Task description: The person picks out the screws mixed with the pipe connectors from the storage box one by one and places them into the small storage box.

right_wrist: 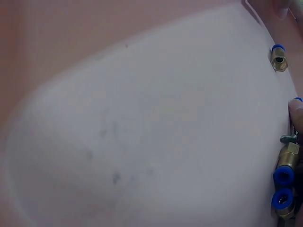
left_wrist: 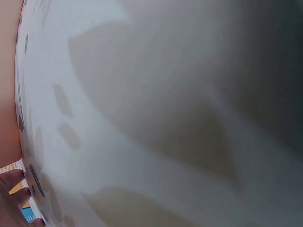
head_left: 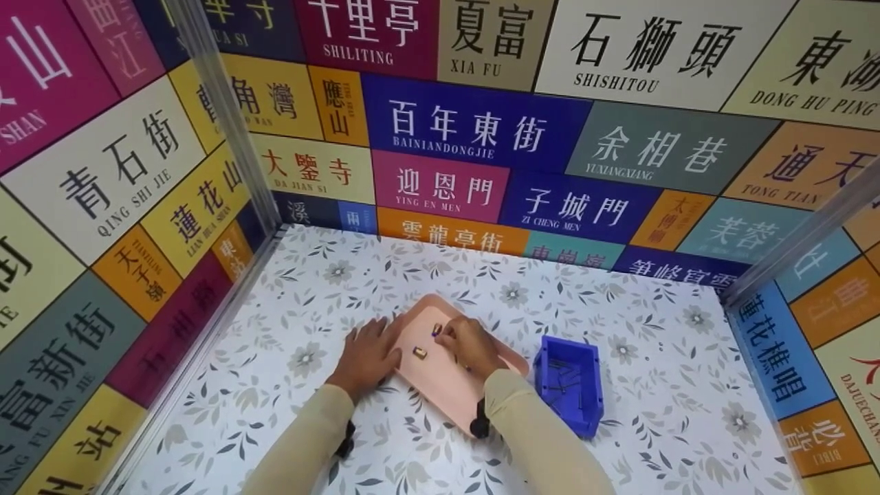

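A pink tray [head_left: 430, 381] lies askew on the table, with small brass push-in fittings with blue collars on it. My left hand [head_left: 368, 356] rests at the tray's left edge, fingers spread; its fingertips [left_wrist: 13, 191] show in the left wrist view's corner. Over the tray, my right hand [head_left: 471, 344] pinches a fitting [head_left: 436, 330] between thumb and fingers. Another fitting [head_left: 420, 353] lies to its left. In the right wrist view, one fitting [right_wrist: 279, 59] sits apart, while two others [right_wrist: 289, 158] lie near the thumb [right_wrist: 297, 116] beside a small metal screw [right_wrist: 288, 139].
A blue bin [head_left: 595, 385] holding several dark screws [head_left: 567, 385] stands right of the tray, close to my right forearm. The flower-patterned tabletop [head_left: 289, 412] is bounded by sign-printed walls [head_left: 474, 130] at the back and sides.
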`<act>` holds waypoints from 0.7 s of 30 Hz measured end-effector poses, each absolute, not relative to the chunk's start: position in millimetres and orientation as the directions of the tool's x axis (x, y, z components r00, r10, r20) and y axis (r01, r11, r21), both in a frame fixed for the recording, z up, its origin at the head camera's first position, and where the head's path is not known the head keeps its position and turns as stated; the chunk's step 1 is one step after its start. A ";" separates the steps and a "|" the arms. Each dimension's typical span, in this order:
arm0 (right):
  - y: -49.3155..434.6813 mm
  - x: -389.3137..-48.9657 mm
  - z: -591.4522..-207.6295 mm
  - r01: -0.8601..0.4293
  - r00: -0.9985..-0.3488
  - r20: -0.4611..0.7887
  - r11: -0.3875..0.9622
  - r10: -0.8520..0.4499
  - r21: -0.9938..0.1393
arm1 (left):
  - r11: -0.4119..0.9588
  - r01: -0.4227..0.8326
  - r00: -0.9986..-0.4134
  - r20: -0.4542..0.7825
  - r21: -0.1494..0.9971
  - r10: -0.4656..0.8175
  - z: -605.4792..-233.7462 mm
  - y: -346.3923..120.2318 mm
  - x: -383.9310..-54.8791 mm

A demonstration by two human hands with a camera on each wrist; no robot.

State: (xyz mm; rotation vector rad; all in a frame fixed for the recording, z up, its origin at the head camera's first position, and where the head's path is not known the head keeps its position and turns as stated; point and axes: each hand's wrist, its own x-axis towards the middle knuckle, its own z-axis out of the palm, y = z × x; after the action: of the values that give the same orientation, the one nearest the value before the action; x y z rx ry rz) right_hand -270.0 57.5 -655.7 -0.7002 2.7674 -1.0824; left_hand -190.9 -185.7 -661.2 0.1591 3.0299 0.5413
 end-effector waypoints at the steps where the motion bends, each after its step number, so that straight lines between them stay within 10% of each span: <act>1: 57.4 -269.9 -654.9 -0.382 -0.890 0.080 0.640 -0.449 -0.667 | 0.932 0.100 -0.993 -0.029 0.348 0.118 -661.9 -186.2 -191.0; 21: 87.5 -272.8 -582.2 -0.405 -0.905 0.167 0.673 -0.391 -0.619 | 0.932 0.069 -0.991 -0.080 0.357 0.104 -653.9 -184.3 -188.4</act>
State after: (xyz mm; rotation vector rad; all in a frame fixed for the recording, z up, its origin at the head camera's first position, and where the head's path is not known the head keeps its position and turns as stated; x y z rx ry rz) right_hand -272.8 87.5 -582.2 -0.6875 2.8924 -1.0776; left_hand -188.4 -184.3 -653.9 0.1336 2.9915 0.5476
